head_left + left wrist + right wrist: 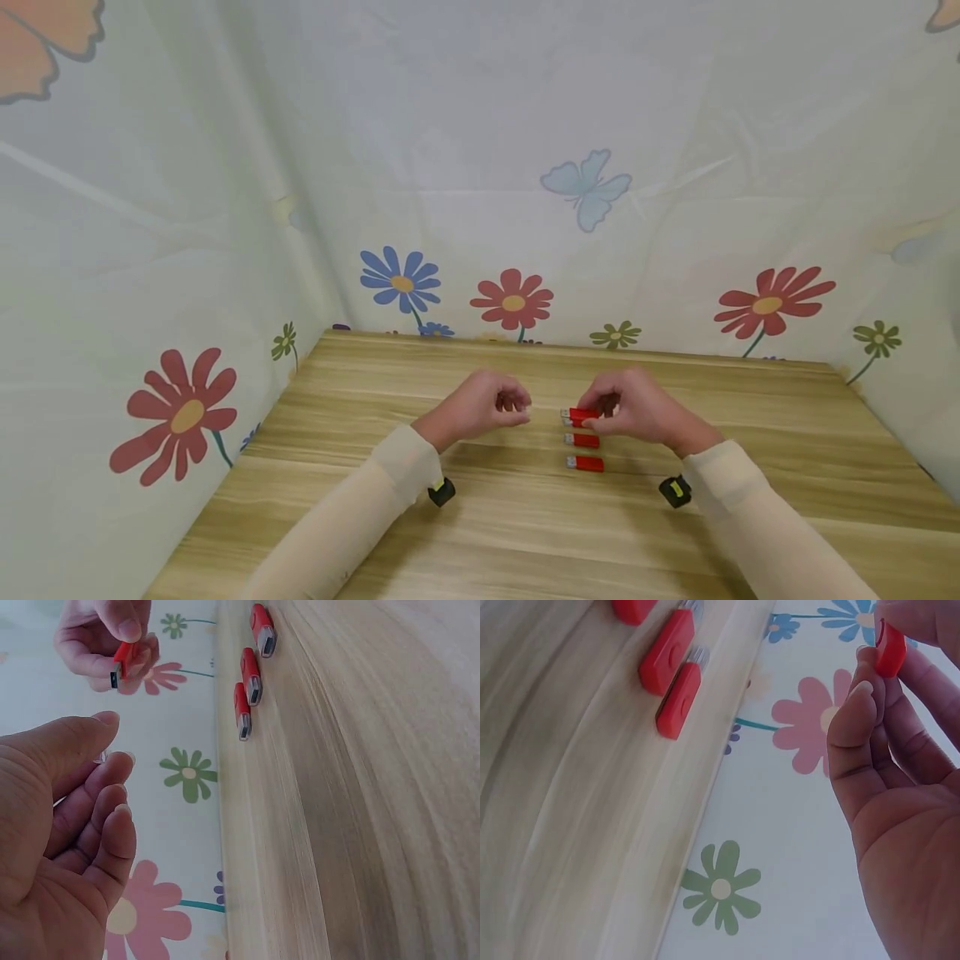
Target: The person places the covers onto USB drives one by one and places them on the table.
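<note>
My right hand (636, 407) pinches a red USB flash drive (125, 652) above the table, its bare metal plug pointing toward my left hand. Between thumb and forefinger my left hand (483, 406) holds a small clear cap (102, 757), mostly hidden by the fingertips. A gap separates the two hands. Below the right hand, three more red flash drives lie in a column on the table: the near one (586, 463), the middle one (582, 440) and a far one (242, 712), partly covered in the head view. Clear caps cover their plugs in the left wrist view.
The wood-grain table (480, 525) ends at a pale curtain (450, 167) printed with flowers and a butterfly, which stands behind it and on both sides. A small black camera (442, 492) is worn under the left wrist, another black camera (675, 492) under the right.
</note>
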Available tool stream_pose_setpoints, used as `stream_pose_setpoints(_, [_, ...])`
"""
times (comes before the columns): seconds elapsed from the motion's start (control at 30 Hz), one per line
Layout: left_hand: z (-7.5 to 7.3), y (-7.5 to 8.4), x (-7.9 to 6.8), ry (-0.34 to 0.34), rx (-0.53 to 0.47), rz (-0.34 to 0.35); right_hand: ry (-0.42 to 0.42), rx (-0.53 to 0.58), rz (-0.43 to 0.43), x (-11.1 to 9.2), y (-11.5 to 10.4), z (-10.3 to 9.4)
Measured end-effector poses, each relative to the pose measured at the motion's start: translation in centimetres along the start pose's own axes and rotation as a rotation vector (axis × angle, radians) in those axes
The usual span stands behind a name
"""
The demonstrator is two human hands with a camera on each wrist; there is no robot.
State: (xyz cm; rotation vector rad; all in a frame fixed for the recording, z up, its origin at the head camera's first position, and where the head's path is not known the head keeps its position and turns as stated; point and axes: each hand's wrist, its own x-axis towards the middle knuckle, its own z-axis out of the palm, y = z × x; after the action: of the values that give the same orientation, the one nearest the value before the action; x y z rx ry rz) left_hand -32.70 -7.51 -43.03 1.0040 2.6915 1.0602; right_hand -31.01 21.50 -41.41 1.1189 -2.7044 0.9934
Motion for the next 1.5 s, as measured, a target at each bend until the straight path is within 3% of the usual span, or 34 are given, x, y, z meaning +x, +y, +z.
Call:
stream_pose_setpoints(0.6, [0.7, 1.6, -0.2, 0.007, 0.015, 0.055, -0.034, 0.045, -0.026, 0.4, -1.4, 0.6])
stream_pose_setpoints(0.87, [1.0, 2.1, -0.2, 0.001, -0.003, 0.033, -0.037, 0.045, -0.034, 0.4, -1.8, 0.6])
stream_pose_setpoints(1.5, [1.3, 3.1, -0.1, 0.007, 0.005, 0.052, -0.035, 0.072, -0.046, 0.4, -1.6, 0.8])
